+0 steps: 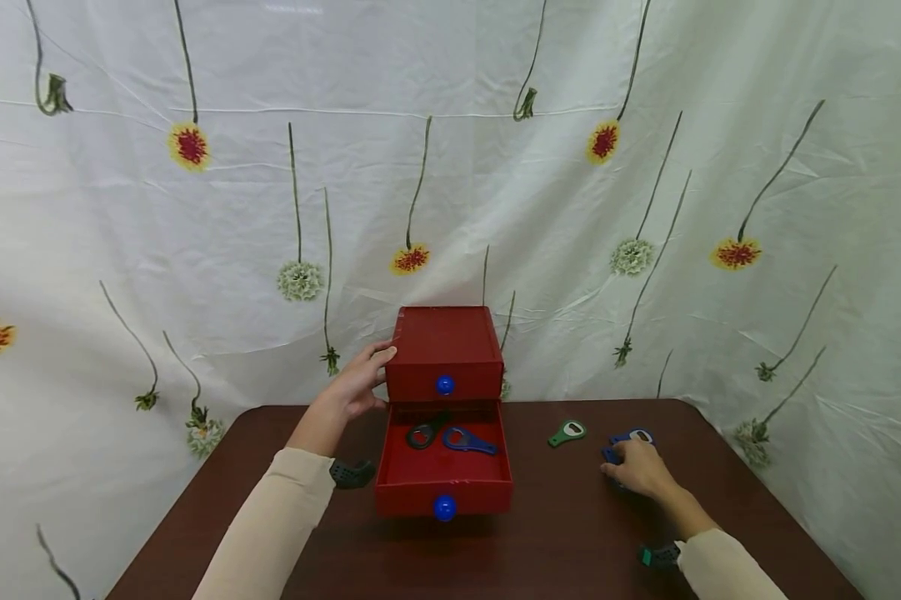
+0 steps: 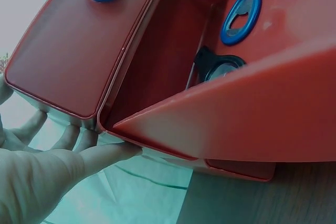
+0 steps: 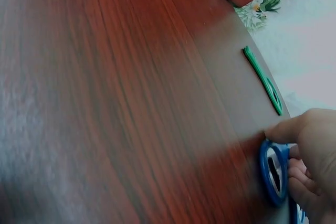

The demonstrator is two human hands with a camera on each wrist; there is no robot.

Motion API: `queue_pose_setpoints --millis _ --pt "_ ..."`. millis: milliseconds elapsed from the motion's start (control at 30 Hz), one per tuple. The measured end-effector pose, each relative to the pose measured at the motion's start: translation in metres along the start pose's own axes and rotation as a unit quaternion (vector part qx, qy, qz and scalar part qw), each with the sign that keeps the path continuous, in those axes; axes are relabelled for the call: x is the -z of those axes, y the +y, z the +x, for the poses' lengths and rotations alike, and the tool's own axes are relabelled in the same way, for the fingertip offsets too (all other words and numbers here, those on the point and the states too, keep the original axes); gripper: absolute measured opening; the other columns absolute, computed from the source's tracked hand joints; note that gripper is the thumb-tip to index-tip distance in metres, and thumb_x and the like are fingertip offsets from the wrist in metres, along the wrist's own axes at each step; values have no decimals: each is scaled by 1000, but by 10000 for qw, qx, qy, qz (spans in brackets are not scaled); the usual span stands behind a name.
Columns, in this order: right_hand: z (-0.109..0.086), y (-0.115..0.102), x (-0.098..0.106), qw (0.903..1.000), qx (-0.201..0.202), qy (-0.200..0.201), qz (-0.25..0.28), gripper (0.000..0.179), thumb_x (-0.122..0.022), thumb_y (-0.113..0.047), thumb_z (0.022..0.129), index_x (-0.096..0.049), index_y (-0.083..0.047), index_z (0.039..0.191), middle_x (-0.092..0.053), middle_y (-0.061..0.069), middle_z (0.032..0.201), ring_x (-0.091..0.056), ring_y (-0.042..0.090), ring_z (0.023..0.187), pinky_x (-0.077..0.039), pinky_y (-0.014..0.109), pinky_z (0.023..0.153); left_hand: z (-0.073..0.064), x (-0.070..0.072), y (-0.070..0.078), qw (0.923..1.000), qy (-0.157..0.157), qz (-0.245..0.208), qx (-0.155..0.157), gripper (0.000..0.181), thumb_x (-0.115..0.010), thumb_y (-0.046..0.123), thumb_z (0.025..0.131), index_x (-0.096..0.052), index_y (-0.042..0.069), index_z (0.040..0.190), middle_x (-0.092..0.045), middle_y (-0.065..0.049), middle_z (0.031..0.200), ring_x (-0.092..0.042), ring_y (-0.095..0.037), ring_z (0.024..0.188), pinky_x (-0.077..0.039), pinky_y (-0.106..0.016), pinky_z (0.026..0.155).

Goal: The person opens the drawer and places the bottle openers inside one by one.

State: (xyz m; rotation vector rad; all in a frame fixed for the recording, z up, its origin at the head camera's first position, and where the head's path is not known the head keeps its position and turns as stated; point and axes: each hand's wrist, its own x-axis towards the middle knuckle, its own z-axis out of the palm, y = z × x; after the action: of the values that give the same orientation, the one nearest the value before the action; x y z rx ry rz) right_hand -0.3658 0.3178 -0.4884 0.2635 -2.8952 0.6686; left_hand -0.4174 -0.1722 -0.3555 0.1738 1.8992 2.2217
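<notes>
My left hand point(image 1: 358, 382) rests against the left side of a small red two-drawer cabinet point(image 1: 447, 337), its fingers spread along that wall. The lower drawer point(image 1: 444, 493) is pulled out. Inside lie a black bottle opener point(image 1: 421, 436) and a blue bottle opener point(image 1: 468, 441). Over at the right of the table, my right hand point(image 1: 643, 468) pinches a blue bottle opener point(image 3: 274, 174) between thumb and fingers, close over the tabletop. Partly behind that hand lies another blue bottle opener point(image 1: 640, 434). A green bottle opener point(image 1: 568, 432) lies between the cabinet and my right hand.
The upper drawer, with its blue knob point(image 1: 445, 384), is closed. A dark brown table point(image 1: 555, 533) carries everything, with its far edge just behind the openers. Behind it hangs a white cloth point(image 1: 450, 192) printed with flowers.
</notes>
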Motion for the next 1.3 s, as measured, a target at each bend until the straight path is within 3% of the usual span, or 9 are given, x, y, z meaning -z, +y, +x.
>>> queue_pose_setpoints --millis 200,367,600,867,1200,1300 --pt "2 -4 -3 9991 -350 76 242 33 -76 -7 90 -68 17 113 -72 25 102 -69 41 95 -57 49 74 0 -1 0 10000 6 -14 29 63 -48 35 112 -19 14 164 -24 -19 165 -23 -40 151 -25 -81 102" --pt "3 -6 -1 9985 -361 67 418 33 -76 -7 88 -70 16 112 -73 22 100 -69 40 93 -57 48 74 1 0 -1 10000 27 19 7 62 -49 35 112 -21 15 163 -27 -19 164 -25 -40 150 -26 -81 102" --pt "9 -5 8 9977 -85 96 658 32 -78 -4 83 -73 11 111 -73 18 99 -69 37 91 -57 48 75 0 1 -1 10000 28 58 -28 60 -48 34 112 -21 14 162 -26 -19 164 -24 -40 151 -25 -82 102" --pt "18 -10 18 9953 246 117 932 29 -78 -1 84 -75 7 112 -73 10 94 -69 27 85 -57 42 70 1 -3 0 10000 -7 74 -13 60 -48 34 112 -21 14 162 -25 -18 164 -22 -41 151 -23 -82 103" --pt "27 -42 25 9903 924 -198 1022 29 -77 0 87 -74 6 116 -73 7 98 -69 26 90 -57 42 74 3 -1 -1 9999 -27 99 -23 61 -47 33 112 -19 13 162 -22 -18 166 -20 -41 152 -24 -82 102" --pt "32 -51 27 9901 947 -168 1023 29 -78 0 87 -75 4 115 -72 6 97 -68 23 89 -57 41 75 3 -1 -1 9999 -69 126 -60 62 -47 33 112 -17 12 163 -20 -18 167 -18 -41 152 -25 -82 102"
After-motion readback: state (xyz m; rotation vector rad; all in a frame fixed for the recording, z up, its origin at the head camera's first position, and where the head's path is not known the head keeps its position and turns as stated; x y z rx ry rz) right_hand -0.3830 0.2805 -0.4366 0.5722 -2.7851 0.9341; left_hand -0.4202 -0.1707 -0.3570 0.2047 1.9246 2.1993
